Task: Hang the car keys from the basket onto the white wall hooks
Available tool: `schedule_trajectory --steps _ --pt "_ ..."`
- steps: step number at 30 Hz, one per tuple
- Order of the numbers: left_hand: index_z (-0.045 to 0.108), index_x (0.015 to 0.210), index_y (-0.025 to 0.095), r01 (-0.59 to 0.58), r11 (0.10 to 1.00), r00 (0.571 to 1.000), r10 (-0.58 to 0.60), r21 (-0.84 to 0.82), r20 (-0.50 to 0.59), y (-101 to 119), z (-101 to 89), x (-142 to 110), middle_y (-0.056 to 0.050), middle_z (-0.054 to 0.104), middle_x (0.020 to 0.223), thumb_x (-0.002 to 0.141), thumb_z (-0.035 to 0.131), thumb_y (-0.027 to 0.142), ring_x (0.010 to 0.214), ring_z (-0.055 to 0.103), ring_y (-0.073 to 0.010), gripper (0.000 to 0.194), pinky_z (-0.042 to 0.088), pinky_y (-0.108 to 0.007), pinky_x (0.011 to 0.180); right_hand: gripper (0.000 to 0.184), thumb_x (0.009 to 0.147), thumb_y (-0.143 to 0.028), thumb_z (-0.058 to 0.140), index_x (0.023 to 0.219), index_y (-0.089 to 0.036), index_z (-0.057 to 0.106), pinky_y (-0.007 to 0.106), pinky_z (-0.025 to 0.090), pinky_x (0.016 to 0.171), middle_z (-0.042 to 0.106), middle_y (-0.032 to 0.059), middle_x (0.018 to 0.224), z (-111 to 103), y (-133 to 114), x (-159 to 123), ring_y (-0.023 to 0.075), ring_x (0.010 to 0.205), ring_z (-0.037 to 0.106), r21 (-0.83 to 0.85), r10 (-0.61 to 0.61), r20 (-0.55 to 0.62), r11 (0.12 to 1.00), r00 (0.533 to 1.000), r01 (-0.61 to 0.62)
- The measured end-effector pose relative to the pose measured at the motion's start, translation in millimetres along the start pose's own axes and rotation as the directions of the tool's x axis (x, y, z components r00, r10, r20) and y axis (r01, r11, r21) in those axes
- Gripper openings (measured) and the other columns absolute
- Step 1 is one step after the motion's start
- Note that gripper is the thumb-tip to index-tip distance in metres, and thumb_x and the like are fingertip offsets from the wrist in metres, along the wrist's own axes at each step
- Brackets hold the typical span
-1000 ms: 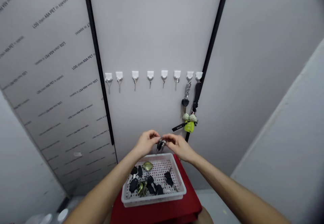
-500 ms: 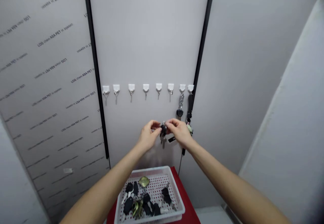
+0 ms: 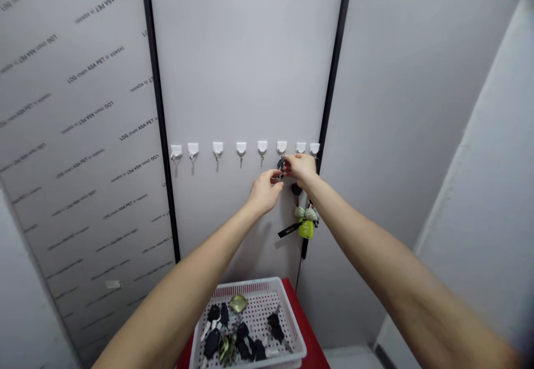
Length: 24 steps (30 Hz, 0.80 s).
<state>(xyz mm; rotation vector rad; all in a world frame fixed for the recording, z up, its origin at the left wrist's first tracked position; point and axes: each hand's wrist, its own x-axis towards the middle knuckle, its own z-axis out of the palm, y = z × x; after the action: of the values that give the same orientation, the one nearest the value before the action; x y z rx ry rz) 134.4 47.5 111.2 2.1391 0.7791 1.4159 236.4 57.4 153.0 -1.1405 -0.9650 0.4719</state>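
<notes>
A small bunch of keys [image 3: 281, 163], dark-headed and partly hidden by fingers, is up against the wall just below the sixth white hook [image 3: 282, 147] from the left. My right hand [image 3: 302, 168] pinches its upper end, close to that hook. From below left, my left hand [image 3: 264, 192] has its thumb and fingers about the lower end of the keys. Whether the key ring is over the hook I cannot tell. Behind and below my right hand hang a black-headed key [image 3: 296, 189] and a bright yellow-green key case [image 3: 306, 229] with a black tag [image 3: 288, 230].
More white hooks [image 3: 241, 148] run in a row to the left. Below, a white perforated basket [image 3: 299, 333] holds several black-headed keys [image 3: 212, 342] and a gold-coloured fob [image 3: 238, 303]. It stands on a red surface [image 3: 311, 340]. Black strips [image 3: 161, 107] edge the wall panel.
Both hands have risen from above the basket to the sixth hook, carrying the bunch of keys up and slightly right. The view has shifted too, so the basket sits lower.
</notes>
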Motion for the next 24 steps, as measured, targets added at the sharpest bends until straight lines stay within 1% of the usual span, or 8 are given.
schedule_trajectory --steps 4,7,10,12,14,17,20,24 --pt "0.049 0.088 0.014 0.088 0.996 0.996 -0.088 -0.009 0.023 -19.1 -3.5 -17.8 -0.005 0.055 0.088 0.062 0.045 0.013 0.073 0.05 -0.0103 0.027 0.04 -0.025 0.069 0.005 0.061 -0.015 0.044 0.061 -0.012 0.048 0.019 0.04 0.04 0.049 -0.0014 0.049 -4.6 15.6 -2.2 0.0055 0.041 0.046 -0.103 -0.031 0.019 0.994 0.999 0.032" --pt "0.049 0.088 0.013 0.204 0.978 0.978 -0.202 -0.048 0.053 -46.9 -5.8 -47.7 -0.007 0.055 0.086 0.062 0.044 0.012 0.073 0.05 -0.01 0.026 0.039 -0.024 0.07 0.02 0.062 -0.016 0.042 0.079 -0.012 0.051 0.021 0.041 0.052 0.055 0.0025 0.068 -13.5 41.4 -19.0 0.007 0.055 0.05 -0.241 -0.236 -0.037 0.945 0.971 0.22" --pt "0.049 0.086 0.012 0.311 0.948 0.947 -0.303 -0.072 0.109 -82.6 -3.5 -95.2 -0.006 0.055 0.085 0.062 0.044 0.012 0.075 0.05 -0.0099 0.024 0.038 -0.024 0.071 0.026 0.062 -0.017 0.04 0.086 -0.014 0.051 0.022 0.039 0.063 0.056 0.0037 0.079 -25.8 82.5 -59.4 0.0088 0.066 0.05 -0.394 -0.374 0.159 0.824 0.914 0.406" --pt "0.049 0.084 0.012 0.371 0.928 0.917 -0.36 -0.033 0.175 -104.3 0.3 -132.8 -0.006 0.055 0.083 0.062 0.044 0.012 0.074 0.05 -0.0102 0.023 0.038 -0.024 0.071 0.025 0.063 -0.017 0.04 0.083 -0.014 0.053 0.022 0.038 0.063 0.057 0.0036 0.076 -34.6 113.7 -96.2 0.0097 0.066 0.05 -0.457 -0.232 0.476 0.759 0.848 0.464" --pt "0.05 0.082 0.012 0.401 0.915 0.879 -0.4 0.053 0.258 -120.2 4.5 -168.5 -0.005 0.056 0.08 0.062 0.043 0.013 0.073 0.05 -0.0109 0.021 0.039 -0.025 0.07 0.024 0.062 -0.016 0.04 0.081 -0.014 0.056 0.022 0.038 0.062 0.058 0.0045 0.074 -42.2 142.8 -131.6 0.0112 0.066 0.05 -0.513 0.029 0.732 0.681 0.68 0.523" --pt "0.051 0.081 0.015 0.346 0.917 0.841 -0.397 0.198 0.369 -132.0 9.1 -206.8 -0.004 0.055 0.08 0.062 0.044 0.013 0.075 0.049 -0.0126 0.021 0.037 -0.026 0.071 0.025 0.058 -0.012 0.044 0.079 -0.015 0.057 0.026 0.035 0.067 0.058 0.0078 0.08 -49.1 174.6 -165.7 0.0166 0.076 0.049 -0.57 0.308 0.822 0.474 0.48 0.671" --pt "0.051 0.082 0.017 0.254 0.917 0.812 -0.375 0.308 0.446 -134.0 11.8 -223.0 -0.004 0.054 0.084 0.061 0.045 0.015 0.08 0.048 -0.0148 0.022 0.035 -0.028 0.073 0.028 0.058 -0.009 0.042 0.081 -0.017 0.057 0.033 0.03 0.071 0.056 0.0089 0.082 -51.7 188.1 -176.1 0.0212 0.082 0.046 -0.555 0.409 0.809 0.289 0.423 0.78" --pt "0.051 0.084 0.017 0.226 0.898 0.781 -0.399 0.378 0.481 -133.5 13.7 -226.5 -0.006 0.053 0.088 0.062 0.044 0.017 0.084 0.046 -0.0167 0.023 0.033 -0.029 0.076 0.025 0.062 -0.014 0.041 0.079 -0.022 0.057 0.037 0.026 0.072 0.056 0.006 0.081 -53.6 191.0 -179.7 0.0205 0.082 0.045 -0.523 0.411 0.826 0.306 0.385 0.796"
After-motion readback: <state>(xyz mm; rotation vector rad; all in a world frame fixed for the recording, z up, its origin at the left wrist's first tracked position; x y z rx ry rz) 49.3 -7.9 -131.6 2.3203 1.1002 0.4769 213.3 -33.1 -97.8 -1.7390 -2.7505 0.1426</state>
